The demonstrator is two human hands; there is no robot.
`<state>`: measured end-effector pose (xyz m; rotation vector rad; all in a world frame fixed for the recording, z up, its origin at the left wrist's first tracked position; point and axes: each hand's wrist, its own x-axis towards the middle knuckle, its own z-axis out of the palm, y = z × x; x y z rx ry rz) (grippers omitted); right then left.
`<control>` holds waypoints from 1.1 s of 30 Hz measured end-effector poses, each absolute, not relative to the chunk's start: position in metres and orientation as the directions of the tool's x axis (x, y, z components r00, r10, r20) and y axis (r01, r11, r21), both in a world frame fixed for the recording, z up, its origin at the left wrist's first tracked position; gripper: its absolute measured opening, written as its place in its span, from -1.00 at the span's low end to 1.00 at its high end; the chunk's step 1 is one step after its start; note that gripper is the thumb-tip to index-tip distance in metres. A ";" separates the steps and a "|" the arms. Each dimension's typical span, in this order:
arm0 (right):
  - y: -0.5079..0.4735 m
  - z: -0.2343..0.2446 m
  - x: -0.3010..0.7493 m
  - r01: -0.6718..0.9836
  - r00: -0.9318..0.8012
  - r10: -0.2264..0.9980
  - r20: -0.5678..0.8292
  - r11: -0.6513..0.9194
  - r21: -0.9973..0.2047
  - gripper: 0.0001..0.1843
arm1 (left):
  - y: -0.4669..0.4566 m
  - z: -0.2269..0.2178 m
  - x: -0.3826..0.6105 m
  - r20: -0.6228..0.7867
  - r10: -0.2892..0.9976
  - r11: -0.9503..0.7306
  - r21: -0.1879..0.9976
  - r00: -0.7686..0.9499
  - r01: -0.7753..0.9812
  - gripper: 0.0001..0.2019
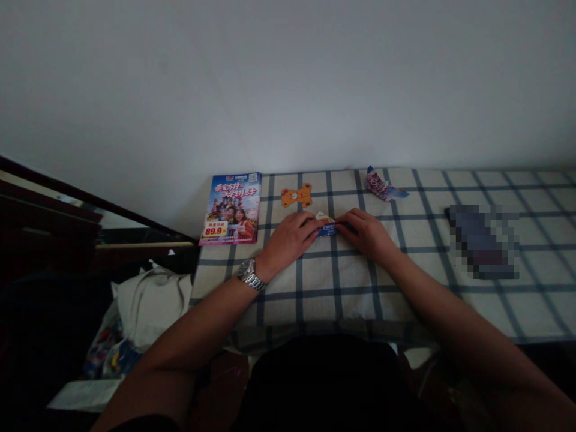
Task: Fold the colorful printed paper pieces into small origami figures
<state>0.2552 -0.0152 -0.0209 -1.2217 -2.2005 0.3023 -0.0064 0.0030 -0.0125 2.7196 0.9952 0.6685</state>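
Both my hands rest on a table covered with a checked cloth (333, 282). Between them lies a small folded piece of printed paper (326, 227), white and blue. My left hand (290, 236), with a metal watch at the wrist, has its fingers curled and pressed on the paper's left end. My right hand (365, 231) pinches the paper's right end with closed fingers.
A colourful flyer (233, 208) lies at the table's far left corner. An orange bear-shaped paper piece (297, 195) and a folded printed paper shape (382, 185) lie near the wall. A dark blurred object (483, 240) sits to the right. Bags lie on the floor at left (148, 300).
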 end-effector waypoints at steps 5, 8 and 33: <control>-0.013 -0.023 0.255 0.714 -0.394 0.814 0.428 0.564 -0.414 -0.82 | 0.004 -0.012 -0.005 0.352 0.565 -0.824 0.274 0.746 0.495 -0.73; -0.014 -0.023 0.255 0.718 -0.358 0.825 0.437 0.543 -0.435 -0.81 | 0.004 -0.011 -0.006 0.343 0.553 -0.832 0.262 0.759 0.488 -0.69; -0.019 -0.019 0.257 0.687 -0.547 0.745 0.382 0.660 -0.303 -0.55 | -0.007 -0.009 -0.002 0.319 0.595 -0.804 0.250 0.738 0.540 -0.62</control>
